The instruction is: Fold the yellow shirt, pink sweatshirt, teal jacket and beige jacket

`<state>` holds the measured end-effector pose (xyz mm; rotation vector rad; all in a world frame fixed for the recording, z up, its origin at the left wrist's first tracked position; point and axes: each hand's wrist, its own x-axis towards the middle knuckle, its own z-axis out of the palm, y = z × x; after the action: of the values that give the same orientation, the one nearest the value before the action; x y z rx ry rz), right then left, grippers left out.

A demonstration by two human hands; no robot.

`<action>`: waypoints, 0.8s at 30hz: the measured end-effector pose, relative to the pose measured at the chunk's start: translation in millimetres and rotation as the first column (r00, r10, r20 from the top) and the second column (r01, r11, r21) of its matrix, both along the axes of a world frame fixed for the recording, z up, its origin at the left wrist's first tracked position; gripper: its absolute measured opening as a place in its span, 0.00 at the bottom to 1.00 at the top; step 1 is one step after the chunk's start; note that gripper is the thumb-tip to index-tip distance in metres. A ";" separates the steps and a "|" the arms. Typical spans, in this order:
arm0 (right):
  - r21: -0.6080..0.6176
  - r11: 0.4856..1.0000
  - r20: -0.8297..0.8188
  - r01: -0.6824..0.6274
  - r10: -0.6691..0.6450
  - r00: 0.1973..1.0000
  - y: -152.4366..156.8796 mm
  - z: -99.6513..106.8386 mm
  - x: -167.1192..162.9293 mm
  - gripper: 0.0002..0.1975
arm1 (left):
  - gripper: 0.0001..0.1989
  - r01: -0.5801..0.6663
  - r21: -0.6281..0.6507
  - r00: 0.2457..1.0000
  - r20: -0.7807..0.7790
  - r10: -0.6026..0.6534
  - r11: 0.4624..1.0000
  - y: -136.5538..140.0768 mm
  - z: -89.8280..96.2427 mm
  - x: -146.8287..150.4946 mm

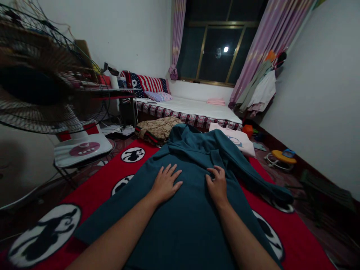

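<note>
While the teal garment lies spread on the red blanket, the person's left hand rests palm down on it, fingers fanned, holding nothing; the right hand has a loose grip, fingers bent and thumb apart, only touching the cloth. By the garment's far end lie a brown patterned bundle, left, and a pink printed cloth, right. Beyond the garment's far left, a red box sits on a tabletop (its contents, from here, I can't tell).
</note>
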<state>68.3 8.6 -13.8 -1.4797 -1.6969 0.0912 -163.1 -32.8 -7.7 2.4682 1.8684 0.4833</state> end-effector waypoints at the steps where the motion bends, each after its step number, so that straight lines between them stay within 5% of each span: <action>1: 0.035 0.998 -0.011 0.052 -0.052 0.999 1.8 -0.6 4.3 0.14 | 0.26 0.000 -0.002 1.000 0.004 0.000 1.000 -0.1 0.4 0.1; 5: -0.048 0.974 0.013 0.221 -0.221 0.975 6.4 1.0 15.4 0.16 | 0.27 0.010 -0.011 1.000 0.017 -0.010 1.000 -0.4 1.3 -1.0; 9: -0.147 0.966 0.032 0.213 -0.210 0.977 11.9 -3.2 18.9 0.22 | 0.27 0.011 -0.019 1.000 0.026 -0.011 1.000 0.5 0.5 -2.6; 15: 0.131 0.976 -0.058 0.172 -0.165 0.985 10.5 1.4 19.3 0.25 | 0.27 0.009 -0.014 0.999 0.035 -0.008 1.000 1.0 1.8 -2.9; 18: 0.244 0.955 -0.060 0.169 -0.159 0.985 7.6 4.5 20.0 0.25 | 0.27 -0.148 0.023 0.988 0.043 0.147 0.989 2.7 4.6 -6.9; 21: 0.188 0.976 0.011 0.105 -0.109 0.994 8.9 -0.4 21.7 0.23 | 0.25 -0.314 0.021 0.949 0.018 0.314 0.949 6.1 6.7 -13.4; 24: 0.151 0.984 0.056 0.098 -0.108 0.993 12.6 -7.4 23.2 0.21 | 0.23 -0.331 -0.012 0.944 -0.008 0.331 0.944 8.2 8.7 -18.1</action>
<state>91.5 21.2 -21.2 -1.4690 -1.6373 -0.1365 -181.3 -24.6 1.1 2.1521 2.2917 0.4660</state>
